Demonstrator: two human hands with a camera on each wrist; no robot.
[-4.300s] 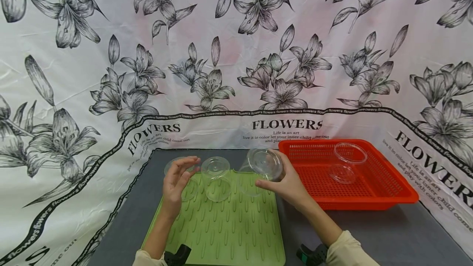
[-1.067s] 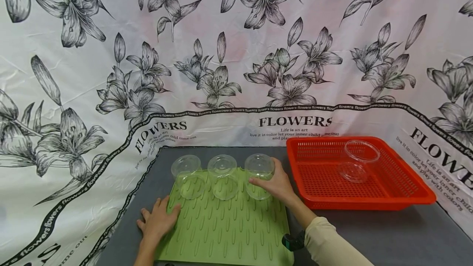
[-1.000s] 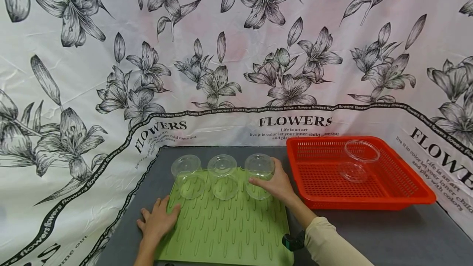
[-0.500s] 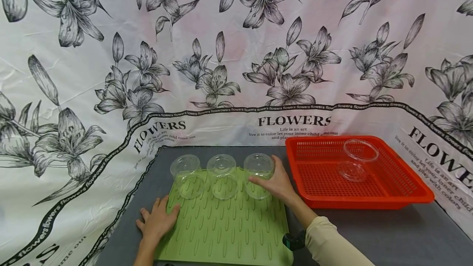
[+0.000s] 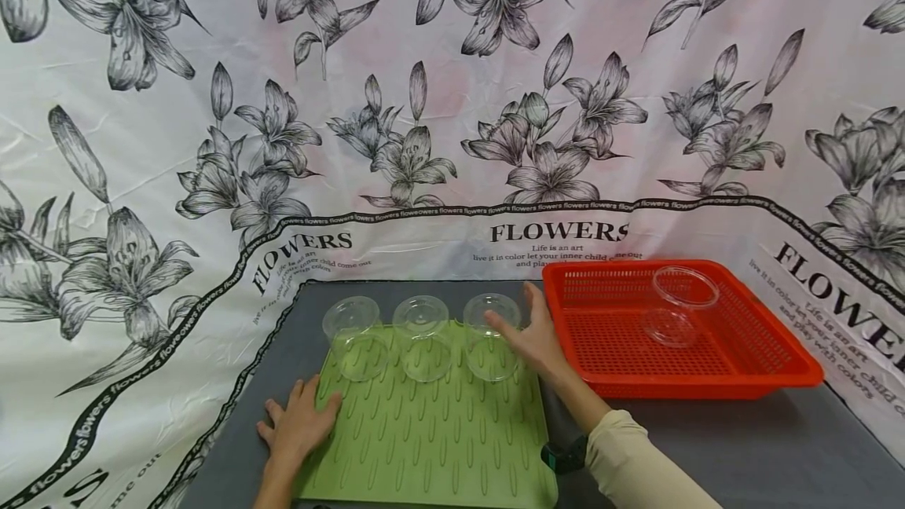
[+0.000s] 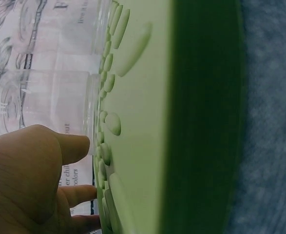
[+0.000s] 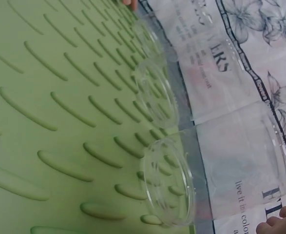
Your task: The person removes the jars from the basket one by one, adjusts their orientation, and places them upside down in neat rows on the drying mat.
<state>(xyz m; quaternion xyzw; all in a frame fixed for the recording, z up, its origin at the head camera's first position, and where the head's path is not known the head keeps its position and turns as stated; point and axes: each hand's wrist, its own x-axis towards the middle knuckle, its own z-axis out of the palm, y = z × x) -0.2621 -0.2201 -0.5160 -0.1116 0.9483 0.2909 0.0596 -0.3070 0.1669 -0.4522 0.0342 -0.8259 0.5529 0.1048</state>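
Observation:
Three clear plastic cups stand upside down in a row along the far part of a green ridged mat [image 5: 431, 446]: a left cup [image 5: 356, 344], a middle cup [image 5: 423, 344] and a right cup [image 5: 488, 352]. My right hand [image 5: 540, 340] is beside the right cup with thumb and fingers spread apart, the thumb overlapping the cup in the head view. In the right wrist view, its fingers [image 6: 74, 146] are not shown; instead my right hand's knuckles [image 7: 281, 222] appear beyond the cup's base. My left hand [image 5: 300, 422] rests at the mat's left edge, fingers spread.
A red perforated basket [image 5: 689, 387] stands on the grey table [image 5: 749, 446] to the right of the mat. Inside it another clear cup [image 5: 672, 327] stands with its wide rim up. A white flower-printed cloth [image 5: 417, 250] hangs behind the table.
My right hand has let go of the right cup and spread its fingers. Earlier it held that cup tilted, while my left hand was raised near the left cup; that hand is now at the mat's edge.

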